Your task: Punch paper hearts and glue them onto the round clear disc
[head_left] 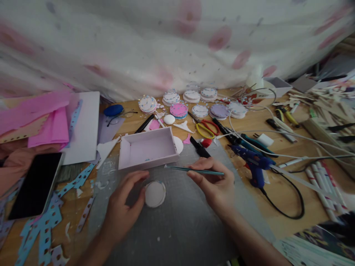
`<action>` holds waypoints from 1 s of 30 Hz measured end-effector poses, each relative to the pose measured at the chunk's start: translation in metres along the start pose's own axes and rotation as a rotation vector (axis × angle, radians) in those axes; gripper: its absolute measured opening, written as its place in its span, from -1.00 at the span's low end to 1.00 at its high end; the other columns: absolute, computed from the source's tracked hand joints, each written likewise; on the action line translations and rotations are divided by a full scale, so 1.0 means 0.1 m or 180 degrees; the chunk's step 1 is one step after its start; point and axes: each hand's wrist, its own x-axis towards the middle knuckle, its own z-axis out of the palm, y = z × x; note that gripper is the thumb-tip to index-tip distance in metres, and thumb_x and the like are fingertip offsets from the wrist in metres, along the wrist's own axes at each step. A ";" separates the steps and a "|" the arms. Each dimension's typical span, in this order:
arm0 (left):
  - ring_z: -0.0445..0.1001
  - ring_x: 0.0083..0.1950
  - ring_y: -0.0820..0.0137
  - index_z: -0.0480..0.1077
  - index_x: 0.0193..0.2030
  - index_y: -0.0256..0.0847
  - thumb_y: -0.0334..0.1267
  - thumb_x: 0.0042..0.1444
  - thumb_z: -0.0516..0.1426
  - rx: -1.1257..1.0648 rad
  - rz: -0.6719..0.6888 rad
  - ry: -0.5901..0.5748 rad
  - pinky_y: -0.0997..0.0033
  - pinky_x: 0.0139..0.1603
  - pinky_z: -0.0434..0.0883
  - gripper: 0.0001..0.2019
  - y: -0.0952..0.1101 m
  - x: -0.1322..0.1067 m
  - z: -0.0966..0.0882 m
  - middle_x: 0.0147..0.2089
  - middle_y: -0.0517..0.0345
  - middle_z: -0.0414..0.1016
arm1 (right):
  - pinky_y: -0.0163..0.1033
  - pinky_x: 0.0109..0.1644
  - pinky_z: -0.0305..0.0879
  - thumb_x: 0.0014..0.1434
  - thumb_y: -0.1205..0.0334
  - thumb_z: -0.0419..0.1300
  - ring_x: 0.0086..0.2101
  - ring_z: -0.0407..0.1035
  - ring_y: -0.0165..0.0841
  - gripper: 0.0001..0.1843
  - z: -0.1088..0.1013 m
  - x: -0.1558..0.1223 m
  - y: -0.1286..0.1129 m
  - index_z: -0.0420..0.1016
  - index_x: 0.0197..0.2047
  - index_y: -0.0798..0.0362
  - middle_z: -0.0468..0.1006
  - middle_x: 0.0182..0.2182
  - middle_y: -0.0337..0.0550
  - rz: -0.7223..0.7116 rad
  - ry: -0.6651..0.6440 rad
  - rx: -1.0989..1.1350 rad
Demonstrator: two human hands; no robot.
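Note:
My right hand point(215, 181) is closed around a slim teal pair of tweezers point(199, 171), pointing left. A tiny pale speck shows at their tip; I cannot make out what it is. Beside a small stack of white paper discs point(154, 194), my left hand point(126, 199) has its thumb and index finger apart. The thumb tip is at the stack's left edge; whether it presses on it is unclear. The stack lies flat on the grey cutting mat point(177, 236). Just beyond it sits an open lilac box point(149, 149) with a few small bits inside.
Decorated round stacks point(179, 110) line the back. Right are yellow-and-red-handled scissors point(205, 129), a blue glue gun point(253, 160) with a trailing cable, and several markers point(321, 188). Left are a phone point(36, 184), punched blue paper strips point(50, 221) and pink sheets point(50, 125).

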 end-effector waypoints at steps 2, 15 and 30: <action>0.54 0.01 0.35 0.42 0.02 -0.07 -0.44 0.25 0.07 -0.0139 0.0042 -0.0193 0.35 0.02 0.49 -0.73 0.02 -0.03 0.00 -0.03 0.12 0.55 | -0.23 -0.38 0.41 0.01 0.40 0.39 -0.41 0.51 -0.31 -0.85 0.00 -0.01 0.00 0.56 -0.42 -0.03 0.66 -0.45 -0.21 0.0029 0.0017 -0.0018; 0.49 -0.04 0.45 0.45 -0.11 -0.07 -0.45 0.24 0.11 -0.1003 0.0052 0.0140 0.49 0.03 0.42 -0.81 0.17 0.12 0.08 -0.12 0.21 0.51 | -0.26 -0.47 0.34 0.01 0.38 0.39 -0.46 0.46 -0.33 -0.89 0.08 -0.09 0.01 0.57 -0.42 0.00 0.62 -0.48 -0.19 0.0145 -0.0399 -0.0078; 0.52 -0.18 0.45 0.46 -0.20 -0.07 -0.50 0.25 0.06 -0.1262 -0.0098 0.0028 0.52 -0.18 0.46 -0.76 0.20 0.04 0.05 -0.19 0.22 0.53 | -0.22 -0.39 0.39 0.03 0.20 0.45 -0.43 0.47 -0.32 -0.84 0.10 -0.15 0.13 0.55 -0.38 -0.01 0.59 -0.47 -0.20 0.0655 -0.0647 0.0161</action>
